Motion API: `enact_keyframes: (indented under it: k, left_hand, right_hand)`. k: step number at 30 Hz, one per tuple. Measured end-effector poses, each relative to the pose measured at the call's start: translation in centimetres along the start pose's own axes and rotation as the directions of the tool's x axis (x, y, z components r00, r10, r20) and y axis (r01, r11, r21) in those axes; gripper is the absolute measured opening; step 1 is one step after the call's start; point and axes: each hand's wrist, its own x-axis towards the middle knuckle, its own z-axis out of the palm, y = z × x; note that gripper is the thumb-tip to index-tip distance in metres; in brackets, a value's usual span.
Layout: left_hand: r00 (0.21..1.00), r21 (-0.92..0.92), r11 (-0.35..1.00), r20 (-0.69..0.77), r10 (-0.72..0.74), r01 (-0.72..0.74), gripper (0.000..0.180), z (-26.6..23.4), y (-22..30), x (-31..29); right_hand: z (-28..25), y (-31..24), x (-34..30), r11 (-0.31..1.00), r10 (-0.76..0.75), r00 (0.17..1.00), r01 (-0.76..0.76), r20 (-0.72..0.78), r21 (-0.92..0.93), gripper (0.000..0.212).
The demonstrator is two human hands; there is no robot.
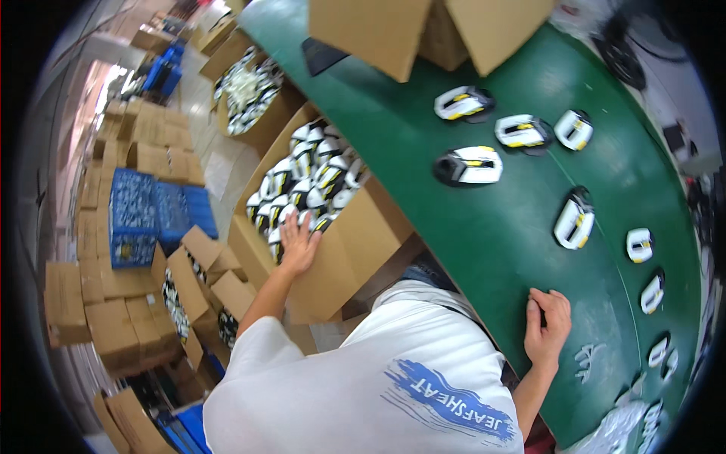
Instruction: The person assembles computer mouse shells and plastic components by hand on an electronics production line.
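Note:
My left hand reaches into an open cardboard box, fingers spread over a heap of white, black and yellow plastic pieces. Its fingertips lie on the nearest pieces and grip none of them. On the green table rests my right hand, its fingers curled in loosely; nothing shows in it. Farther along the table lie several similar rounded pieces; the nearest large one is a white, black and yellow piece beyond my right hand.
Another box of white pieces stands beyond the first. An open carton sits on the table's far end. Stacked cartons and blue crates fill the left side. A clear plastic bag lies at the near right.

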Motion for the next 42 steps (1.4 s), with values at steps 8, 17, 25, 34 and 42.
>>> enact_keyframes:
  k: [8, 17, 25, 34, 42]
  left_hand:
    - [0.765, -0.158, 0.870, -0.564, 0.309, -0.468, 0.058, -9.4, 17.4, 7.5]
    - [0.553, -0.177, 0.525, -0.338, 0.762, -0.832, 0.071, -17.3, 44.7, 18.6]
    - [0.543, 0.000, 0.546, 0.099, 0.834, -0.838, 0.096, -17.8, 52.4, 23.0]
    - [0.679, -0.089, 0.686, 0.099, 0.728, -0.722, 0.094, -15.2, 64.0, 26.5]
    - [0.490, -0.178, 0.478, -0.031, 0.871, -0.860, 0.077, -13.0, 59.0, 23.4]
  right_hand:
    - [-1.1, -0.7, -0.5, 0.999, 0.025, 1.000, -0.025, -0.005, 0.042, 0.019]
    - [-2.2, 0.2, -3.0, 0.974, 0.172, 0.980, -0.154, -0.103, 0.167, 0.020]
    - [-2.1, 0.3, -3.2, 0.971, 0.184, 0.970, -0.154, -0.160, 0.181, 0.018]
    - [-3.7, 1.1, -3.5, 0.918, 0.287, 0.951, -0.239, -0.113, 0.318, 0.019]
    - [-3.4, 1.8, -4.2, 0.917, 0.276, 0.948, -0.209, -0.161, 0.341, 0.020]
